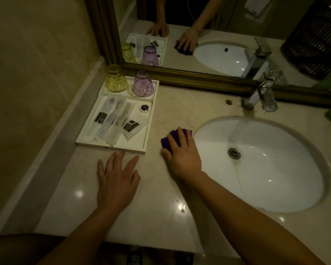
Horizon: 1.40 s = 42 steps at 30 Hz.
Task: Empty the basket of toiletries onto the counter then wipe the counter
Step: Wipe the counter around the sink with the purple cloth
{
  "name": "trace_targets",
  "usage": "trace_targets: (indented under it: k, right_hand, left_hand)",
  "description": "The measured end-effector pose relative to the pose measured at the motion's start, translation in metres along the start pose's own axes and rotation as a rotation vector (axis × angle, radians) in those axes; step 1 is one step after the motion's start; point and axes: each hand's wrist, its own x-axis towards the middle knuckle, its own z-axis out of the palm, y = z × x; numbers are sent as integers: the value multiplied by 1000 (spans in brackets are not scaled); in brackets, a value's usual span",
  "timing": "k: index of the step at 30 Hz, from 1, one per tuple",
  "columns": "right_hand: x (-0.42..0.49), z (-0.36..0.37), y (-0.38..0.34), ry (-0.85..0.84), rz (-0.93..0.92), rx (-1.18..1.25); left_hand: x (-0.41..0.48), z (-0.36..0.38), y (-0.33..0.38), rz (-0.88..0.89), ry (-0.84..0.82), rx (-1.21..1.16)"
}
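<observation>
A white tray (148, 129) lies on the beige marble counter (151, 213) at the left, against the wall. It holds several frosted toiletry packets (113, 121), a small round tin (144, 108), an upturned yellow cup (116, 79) and an upturned purple cup (142, 84). My right hand (182, 155) presses flat on a purple cloth (169, 139) between the tray and the sink. My left hand (116, 178) rests flat on the counter, fingers spread, just in front of the tray and holding nothing.
An oval white sink (266, 188) with a metal drain is set in the counter at right. A chrome faucet (261, 92) stands behind it. A framed mirror (199, 77) runs along the back, and a dark wicker basket (317, 35) shows at the upper right.
</observation>
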Motion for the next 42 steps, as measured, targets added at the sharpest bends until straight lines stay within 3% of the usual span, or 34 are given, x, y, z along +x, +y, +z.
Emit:
trace_targets:
  k: [2, 5, 7, 9, 13, 15, 17, 19, 20, 22, 23, 25, 27, 28, 30, 32, 33, 35, 39, 42]
  right_hand:
    - [-37, 14, -9, 47, -112, -29]
    - [-127, 46, -11, 51, -457, -13]
    - [-142, 55, -1, 46, -560, -14]
    - [-113, 42, 0, 79, -505, -39]
    - [-23, -7, -16, 117, -220, 4]
    - [4, -29, -19, 116, -143, 253]
    - [17, -52, -11, 46, 19, 721]
    - [14, -69, 0, -178, 139, 1103]
    - [10, -73, 5, -279, 150, 1132]
    - [5, -71, 8, -338, 186, 881]
    - [2, -68, 11, -260, 212, 671]
    - [-6, -54, 19, 46, 213, 377]
    - [-29, -46, 23, 343, 57, 378]
    - [-45, -40, 24, 392, -79, 356]
    - [-71, -25, 28, 248, -337, 165]
    - [-74, -14, 32, 18, -319, 29]
    - [-70, -10, 31, -19, -265, 38]
    - [-68, -4, 22, -5, -248, 103]
    - [-67, 19, 6, 17, -520, 10]
    - [15, 13, 16, 94, -342, -86]
  left_hand:
    - [1, 0, -1, -3, -5, 4]
    - [1, 3, -1, 0, -4, 8]
    - [2, 4, -1, -4, -8, 15]
    - [3, 4, -1, -15, -8, 21]
    - [1, 2, 0, -5, 0, 6]
    - [0, 1, -1, -8, 9, 0]
    - [0, 0, -1, -7, 8, -6]
    - [-1, 1, 0, 5, 6, -6]
    - [-1, 1, -1, 10, 6, -5]
    - [-1, 0, -1, 11, 9, -10]
    - [-1, 0, -1, 9, 8, -10]
    - [-1, -1, 0, 7, 7, -13]
    - [0, -1, 1, 6, 10, -18]
    - [0, 0, 0, 6, 8, -14]
    - [1, 2, -1, 2, -3, -2]
    - [2, 3, -2, 3, -15, 9]
    - [2, 4, -2, 1, -20, 19]
    - [2, 4, -2, -7, -26, 35]
    - [3, 4, -3, -4, -31, 32]
    - [2, 5, -2, -2, -28, 14]
